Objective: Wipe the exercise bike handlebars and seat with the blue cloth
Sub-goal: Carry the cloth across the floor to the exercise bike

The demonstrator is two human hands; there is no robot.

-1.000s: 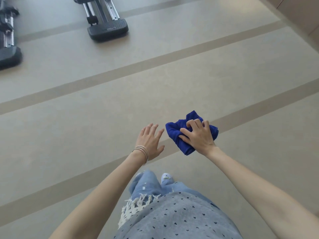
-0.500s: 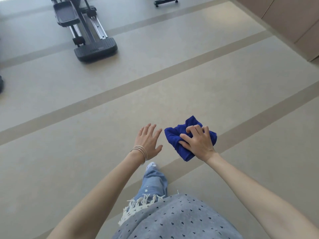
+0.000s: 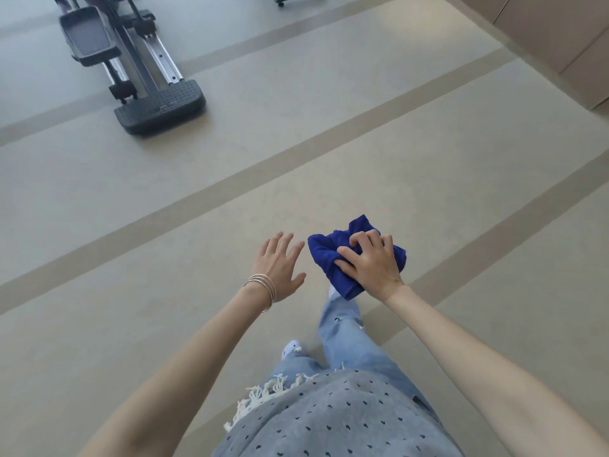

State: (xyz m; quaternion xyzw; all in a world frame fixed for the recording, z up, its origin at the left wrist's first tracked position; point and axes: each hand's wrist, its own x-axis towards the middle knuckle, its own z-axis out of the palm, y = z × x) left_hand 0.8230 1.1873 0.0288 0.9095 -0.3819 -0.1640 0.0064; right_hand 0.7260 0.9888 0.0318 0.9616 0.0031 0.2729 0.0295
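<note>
My right hand (image 3: 370, 263) bunches the blue cloth (image 3: 324, 255) in curled fingers, out over the floor (image 3: 395, 143); my left hand (image 3: 278, 265) hangs just beside it, fingers spread, holding nothing. No handlebars or seat show, only a machine's base (image 3: 158, 108) well ahead. I'd walk in and flatten 1 clean face before wiping.

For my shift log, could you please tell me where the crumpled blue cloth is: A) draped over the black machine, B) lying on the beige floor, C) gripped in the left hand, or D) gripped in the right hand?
D: the right hand curls round the crumpled blue cloth; the left hand holds nothing.
</note>
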